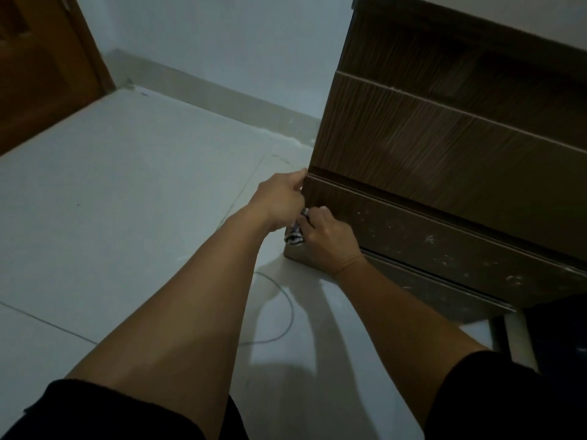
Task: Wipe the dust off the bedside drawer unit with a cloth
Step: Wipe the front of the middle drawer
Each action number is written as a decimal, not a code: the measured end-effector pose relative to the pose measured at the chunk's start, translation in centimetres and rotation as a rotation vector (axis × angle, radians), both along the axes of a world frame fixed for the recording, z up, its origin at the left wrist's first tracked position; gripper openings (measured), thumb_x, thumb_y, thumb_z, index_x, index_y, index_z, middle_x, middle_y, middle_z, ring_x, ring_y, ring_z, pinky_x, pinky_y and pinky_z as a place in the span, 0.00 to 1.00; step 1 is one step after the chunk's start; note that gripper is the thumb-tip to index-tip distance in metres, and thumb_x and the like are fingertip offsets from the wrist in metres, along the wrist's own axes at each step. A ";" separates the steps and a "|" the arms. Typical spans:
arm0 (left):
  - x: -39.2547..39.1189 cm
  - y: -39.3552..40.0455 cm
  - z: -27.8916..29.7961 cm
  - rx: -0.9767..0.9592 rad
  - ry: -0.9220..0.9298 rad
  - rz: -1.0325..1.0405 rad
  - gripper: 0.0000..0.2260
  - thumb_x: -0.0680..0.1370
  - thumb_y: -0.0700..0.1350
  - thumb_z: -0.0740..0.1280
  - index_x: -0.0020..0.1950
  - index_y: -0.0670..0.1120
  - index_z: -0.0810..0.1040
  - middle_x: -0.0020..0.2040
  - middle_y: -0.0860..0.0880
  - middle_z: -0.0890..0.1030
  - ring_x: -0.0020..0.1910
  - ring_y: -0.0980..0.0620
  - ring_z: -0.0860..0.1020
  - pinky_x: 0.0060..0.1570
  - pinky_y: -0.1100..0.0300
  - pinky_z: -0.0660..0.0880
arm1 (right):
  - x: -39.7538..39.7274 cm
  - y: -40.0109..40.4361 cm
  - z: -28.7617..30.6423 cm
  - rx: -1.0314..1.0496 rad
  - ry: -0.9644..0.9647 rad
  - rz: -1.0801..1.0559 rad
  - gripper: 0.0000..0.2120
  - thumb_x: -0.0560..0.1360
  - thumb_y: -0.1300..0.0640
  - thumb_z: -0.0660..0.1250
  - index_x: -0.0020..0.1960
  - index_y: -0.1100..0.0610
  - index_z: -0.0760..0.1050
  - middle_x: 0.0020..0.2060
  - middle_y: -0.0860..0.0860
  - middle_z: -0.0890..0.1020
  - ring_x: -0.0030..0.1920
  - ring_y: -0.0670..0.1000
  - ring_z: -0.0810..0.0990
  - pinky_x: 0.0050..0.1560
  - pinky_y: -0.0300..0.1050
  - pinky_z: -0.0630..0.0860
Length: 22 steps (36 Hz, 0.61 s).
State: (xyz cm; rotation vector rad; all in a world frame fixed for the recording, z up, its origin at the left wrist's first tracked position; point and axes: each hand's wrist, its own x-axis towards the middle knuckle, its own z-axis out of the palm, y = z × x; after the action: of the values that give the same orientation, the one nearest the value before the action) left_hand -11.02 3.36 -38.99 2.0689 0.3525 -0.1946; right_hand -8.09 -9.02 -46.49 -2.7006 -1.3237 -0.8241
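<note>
The dark brown wooden drawer unit [444, 160] fills the right side, its drawer fronts stacked; the lower front shows pale dust specks. My left hand [279, 198] grips the unit's left front corner edge at the lower drawer. My right hand [327, 239] presses a small patterned cloth [295, 233] against the same corner near the floor. Only a bunched bit of the cloth shows between the two hands.
Pale floor tiles [127, 201] stretch to the left. A thin cable [286, 312] loops on the floor beneath my arms. A wooden door [41, 68] stands at the far left, by a grey wall [206, 36] with a skirting board. A dark object [556, 331] sits lower right.
</note>
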 end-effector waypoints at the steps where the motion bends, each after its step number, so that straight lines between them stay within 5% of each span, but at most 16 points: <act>1: 0.0 0.0 -0.1 0.009 0.009 -0.014 0.29 0.77 0.35 0.55 0.76 0.55 0.61 0.73 0.49 0.70 0.71 0.48 0.70 0.68 0.55 0.68 | 0.1 0.1 -0.7 -0.025 0.011 -0.010 0.16 0.64 0.56 0.55 0.33 0.59 0.80 0.29 0.54 0.78 0.29 0.54 0.78 0.17 0.37 0.65; 5: -0.5 0.1 0.2 0.058 0.033 -0.071 0.31 0.78 0.35 0.54 0.78 0.54 0.54 0.74 0.46 0.67 0.71 0.46 0.68 0.66 0.57 0.67 | 0.3 0.5 -2.7 -0.141 0.078 -0.083 0.12 0.63 0.61 0.58 0.30 0.58 0.79 0.27 0.54 0.77 0.27 0.53 0.77 0.16 0.36 0.67; 7: -0.9 0.0 0.6 0.110 0.027 -0.101 0.31 0.79 0.35 0.55 0.79 0.54 0.50 0.74 0.45 0.67 0.71 0.45 0.68 0.60 0.62 0.67 | 0.0 0.7 -2.8 -0.187 0.126 -0.140 0.03 0.58 0.63 0.68 0.26 0.58 0.78 0.25 0.53 0.76 0.25 0.53 0.76 0.15 0.36 0.66; 11: -2.0 -0.3 1.5 0.186 -0.010 -0.144 0.31 0.80 0.35 0.55 0.79 0.55 0.48 0.76 0.43 0.63 0.69 0.44 0.69 0.59 0.62 0.69 | -0.3 0.7 -2.4 -0.187 0.267 -0.199 0.12 0.45 0.65 0.81 0.24 0.59 0.79 0.24 0.54 0.77 0.24 0.53 0.77 0.16 0.37 0.69; 15: -3.1 0.1 2.1 0.286 -0.067 -0.188 0.31 0.80 0.34 0.55 0.79 0.54 0.50 0.78 0.46 0.59 0.74 0.45 0.64 0.70 0.60 0.62 | -1.3 -0.9 0.3 -0.133 0.276 -0.136 0.11 0.56 0.67 0.78 0.37 0.64 0.83 0.34 0.59 0.80 0.35 0.60 0.81 0.25 0.44 0.76; 18: -3.6 0.3 2.1 0.399 -0.107 -0.224 0.32 0.79 0.32 0.55 0.79 0.53 0.49 0.79 0.50 0.52 0.78 0.49 0.53 0.74 0.60 0.52 | -2.4 -2.0 2.6 -0.034 0.173 -0.083 0.12 0.57 0.65 0.79 0.39 0.62 0.82 0.34 0.57 0.79 0.34 0.57 0.80 0.23 0.39 0.73; 22: -3.9 -0.5 1.6 0.506 -0.135 -0.276 0.34 0.77 0.31 0.56 0.79 0.49 0.47 0.80 0.52 0.47 0.79 0.49 0.46 0.75 0.56 0.52 | -2.8 -3.5 5.3 0.062 0.001 -0.066 0.11 0.60 0.64 0.76 0.42 0.63 0.82 0.35 0.57 0.80 0.36 0.57 0.80 0.25 0.38 0.73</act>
State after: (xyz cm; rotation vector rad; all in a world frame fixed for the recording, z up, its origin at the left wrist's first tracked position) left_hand -14.95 2.83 -37.40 2.6147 0.0272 -0.1383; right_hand -10.93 -12.50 -41.15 -2.7094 -1.1944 -0.8544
